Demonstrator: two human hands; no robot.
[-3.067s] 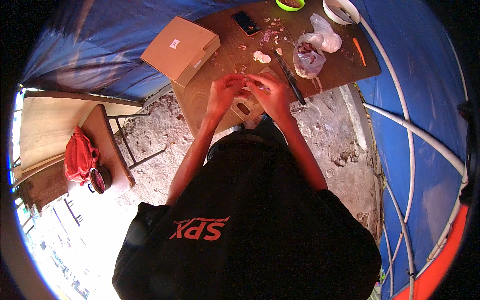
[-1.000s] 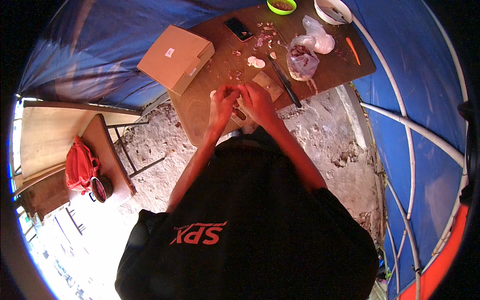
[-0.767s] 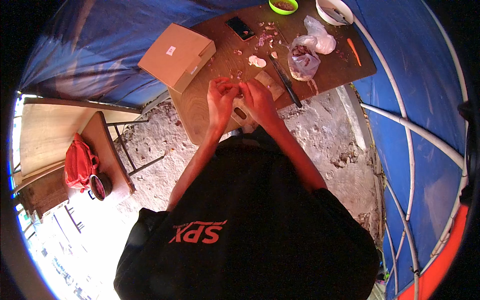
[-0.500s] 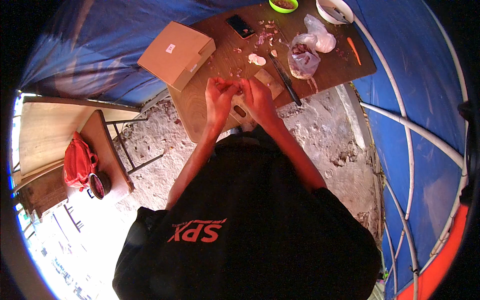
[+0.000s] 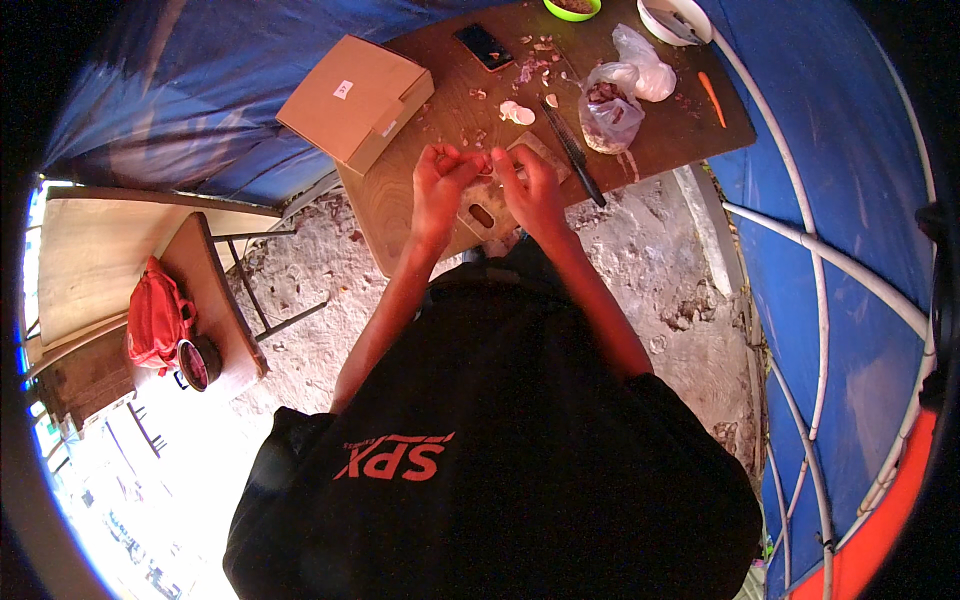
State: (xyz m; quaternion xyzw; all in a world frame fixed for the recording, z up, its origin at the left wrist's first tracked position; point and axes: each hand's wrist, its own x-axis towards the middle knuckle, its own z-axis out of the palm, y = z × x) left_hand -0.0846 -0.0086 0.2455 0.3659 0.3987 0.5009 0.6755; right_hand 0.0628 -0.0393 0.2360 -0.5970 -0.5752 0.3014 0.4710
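Observation:
Both my hands are raised over a wooden cutting board (image 5: 482, 216) with a slot handle at the near table edge. My left hand (image 5: 436, 192) has its fingers curled in a pinch on a small reddish piece (image 5: 486, 166), too small to name surely. Close beside it, my right hand (image 5: 536, 198) is also curled, thumb near the piece; whatever it pinches is hidden. A long dark knife (image 5: 574, 155) lies right of my hands, its handle toward me. Beyond them sit pale, round-edged pieces (image 5: 516, 113) and scattered peel scraps (image 5: 541, 66).
On the table stand a cardboard box (image 5: 352, 100), a phone (image 5: 484, 47), a plastic bag of reddish bulbs (image 5: 610, 112), a whitish bag (image 5: 645, 66), an orange stick-like thing (image 5: 712, 98), a green bowl (image 5: 573, 8) and a white bowl (image 5: 677, 22). A red backpack (image 5: 156, 318) rests at left.
My hands have drawn slightly apart at the fingertips, and the right hand's thumb and index finger have lifted. The things on the table stay in place; the view has shifted slightly.

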